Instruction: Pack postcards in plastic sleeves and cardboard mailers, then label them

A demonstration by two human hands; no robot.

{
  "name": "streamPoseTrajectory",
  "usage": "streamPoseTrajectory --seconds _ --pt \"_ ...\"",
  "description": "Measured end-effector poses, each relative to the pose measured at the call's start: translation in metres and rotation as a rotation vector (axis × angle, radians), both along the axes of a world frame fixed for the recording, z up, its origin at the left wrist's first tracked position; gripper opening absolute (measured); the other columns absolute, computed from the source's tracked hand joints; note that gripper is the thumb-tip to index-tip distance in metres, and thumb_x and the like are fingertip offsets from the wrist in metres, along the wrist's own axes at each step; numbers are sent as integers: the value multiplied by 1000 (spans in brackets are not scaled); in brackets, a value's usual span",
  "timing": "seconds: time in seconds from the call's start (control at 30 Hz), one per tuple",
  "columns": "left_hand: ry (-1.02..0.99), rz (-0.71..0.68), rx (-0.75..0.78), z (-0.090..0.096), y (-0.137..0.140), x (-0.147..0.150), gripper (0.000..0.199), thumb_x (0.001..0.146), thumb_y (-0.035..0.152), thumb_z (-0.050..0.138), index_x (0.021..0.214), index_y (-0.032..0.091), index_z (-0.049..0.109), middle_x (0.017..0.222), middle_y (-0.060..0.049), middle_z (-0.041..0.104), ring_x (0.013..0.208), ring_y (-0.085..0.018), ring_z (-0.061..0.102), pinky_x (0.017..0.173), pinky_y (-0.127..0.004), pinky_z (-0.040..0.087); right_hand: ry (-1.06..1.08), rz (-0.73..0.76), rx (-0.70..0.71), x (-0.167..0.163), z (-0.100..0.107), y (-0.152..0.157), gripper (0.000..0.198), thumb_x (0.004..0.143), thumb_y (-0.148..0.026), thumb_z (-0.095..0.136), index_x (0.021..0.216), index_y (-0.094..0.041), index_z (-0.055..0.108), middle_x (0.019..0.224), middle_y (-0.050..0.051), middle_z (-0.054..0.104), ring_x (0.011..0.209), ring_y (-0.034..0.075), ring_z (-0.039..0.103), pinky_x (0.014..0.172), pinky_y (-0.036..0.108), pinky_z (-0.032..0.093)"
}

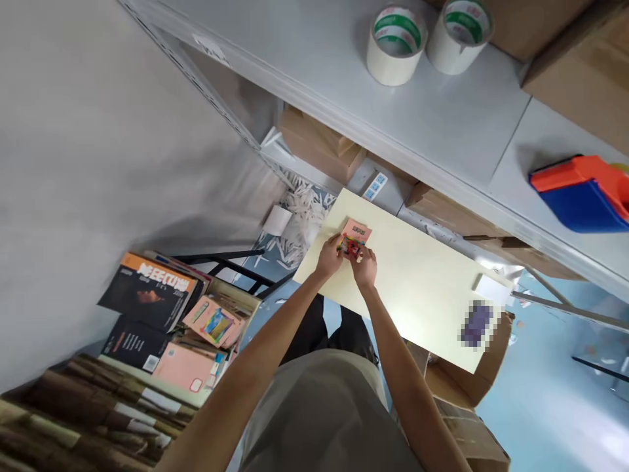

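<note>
A pink booklet (357, 229) with a dark printed title lies on the cream tabletop (407, 275), near its left end. A red and multicoloured patch (350, 246) covers its lower part. I cannot tell whether this is the cover picture or a separate small piece. My left hand (330, 255) is closed at the left side of this patch, fingers curled around its edge. Opposite it, my right hand (364, 267) pinches the lower right side, with the thumb turned inward. The fingertips partly hide the patch.
A box of books and magazines (157, 288) stands at the left. Shredded white strips (304, 210) lie beyond the table. Overhead, a grey shelf (339, 72) carries tape rolls (397, 46) and an orange-blue tape dispenser (584, 190). A pixelated dark object (476, 324) is at the table's right end.
</note>
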State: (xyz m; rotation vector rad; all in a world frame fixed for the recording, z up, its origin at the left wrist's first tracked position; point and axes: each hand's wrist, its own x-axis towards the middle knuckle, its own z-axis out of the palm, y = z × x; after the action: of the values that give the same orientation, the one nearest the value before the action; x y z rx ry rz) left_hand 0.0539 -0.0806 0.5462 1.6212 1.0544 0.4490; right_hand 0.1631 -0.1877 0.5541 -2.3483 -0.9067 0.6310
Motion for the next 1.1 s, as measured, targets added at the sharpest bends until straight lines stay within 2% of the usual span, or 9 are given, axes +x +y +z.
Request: streamPoseTrajectory --seconds 0.13,0.23,0.4,0.5,0.57,0.7,0.83,0.97,1.1 --pt "-14 -93 31 -13 36 9 65 80 1 58 142 14 72 150 -20 68 141 -41 57 126 -57 40 -151 -52 -16 11 -18 33 38 96 -33 68 131 -19 74 113 16 73 103 30 61 85 40 55" --pt "-35 -72 22 -17 45 -10 57 86 6 60 141 17 72 146 -17 70 139 -40 58 126 -57 41 -250 -86 -40 6 -17 32 27 95 -32 68 117 -20 78 120 18 69 110 32 60 94 45 54" --pt "44 167 -74 -43 56 -91 39 95 15 59 129 20 76 134 -16 74 128 -36 63 120 -52 45 -336 -64 15 -22 10 35 23 102 -35 64 114 -21 78 123 19 66 116 35 60 103 53 53" --pt "95 396 -259 -75 63 -144 25 92 18 64 113 20 78 118 -16 78 117 -35 68 113 -48 49 -292 62 81 -52 19 72 22 108 -38 61 112 -22 77 123 18 68 120 34 62 110 55 51" --pt "180 493 -408 -96 67 -169 18 90 17 67 105 19 77 108 -15 79 113 -34 71 110 -46 51 -219 182 93 -74 13 111 23 110 -36 58 114 -23 76 124 17 68 123 33 63 113 54 50" --pt "368 460 -585 -123 80 -187 21 91 13 65 108 17 76 109 -14 81 113 -32 74 109 -42 52 -127 392 -44 -106 -31 196 24 110 -30 54 118 -21 75 125 15 72 127 31 63 118 49 48" --pt "465 373 -671 -143 96 -181 29 98 12 60 122 16 76 126 -13 81 122 -26 74 112 -35 52 -99 500 -460 -112 -96 251 33 106 -22 53 131 -15 73 136 18 72 129 31 63 117 44 48" --pt "499 361 -781 -178 104 -173 31 103 13 58 129 12 75 133 -16 80 124 -25 75 112 -34 53 -82 548 -912 -104 -156 265 39 102 -16 55 137 -12 72 138 19 74 130 32 67 112 41 52" --pt "476 387 -848 -234 104 -164 32 102 13 59 130 9 74 132 -18 79 124 -26 75 113 -37 53 -101 589 -1128 -104 -214 263 41 101 -15 54 139 -13 71 138 19 74 131 33 69 105 40 56"
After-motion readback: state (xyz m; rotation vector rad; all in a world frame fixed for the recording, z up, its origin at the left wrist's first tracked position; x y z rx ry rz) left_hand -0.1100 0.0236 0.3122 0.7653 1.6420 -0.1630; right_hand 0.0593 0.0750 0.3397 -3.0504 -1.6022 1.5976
